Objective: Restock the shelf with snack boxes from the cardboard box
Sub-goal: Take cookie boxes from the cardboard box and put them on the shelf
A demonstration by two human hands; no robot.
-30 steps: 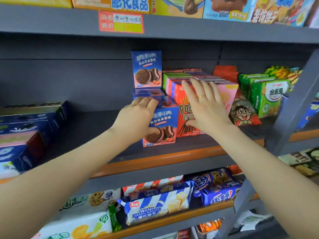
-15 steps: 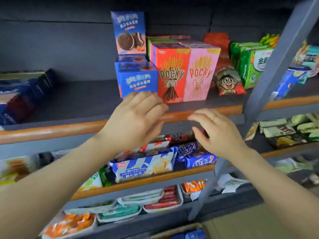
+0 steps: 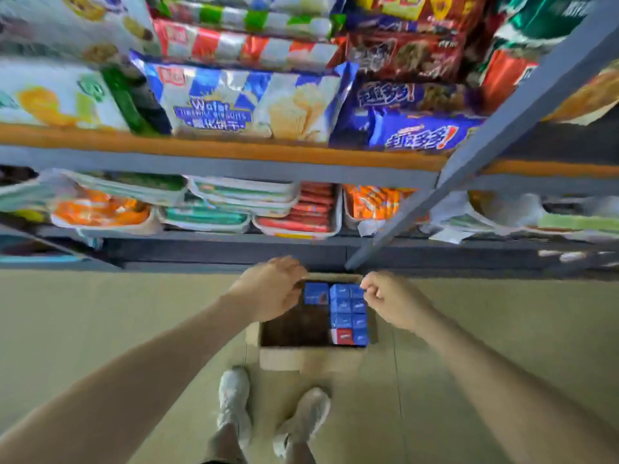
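An open cardboard box (image 3: 278,358) stands on the floor below the shelf, in front of my feet. Several blue snack boxes (image 3: 348,316) and one red-faced box stand packed along its right side, and one more blue box (image 3: 315,293) sits at the far edge. The box's left part shows bare brown bottom. My left hand (image 3: 271,289) hovers over the far left corner, fingers loosely bent down beside the single blue box. My right hand (image 3: 390,301) hangs at the far right corner, fingers loosely curled, fingertips at the top of the blue stack. Neither hand holds anything.
The shelf unit (image 3: 234,159) rises right behind the box, with wafer bags (image 3: 244,98) above and trays of packets (image 3: 207,212) on the lowest level. A grey upright post (image 3: 435,195) slants down to the floor by the box's far right corner. My two shoes (image 3: 234,396) stand just before the box.
The view has tilted from the upper shelf down to the floor. Both hands have dropped from the shelf front to the cardboard box.
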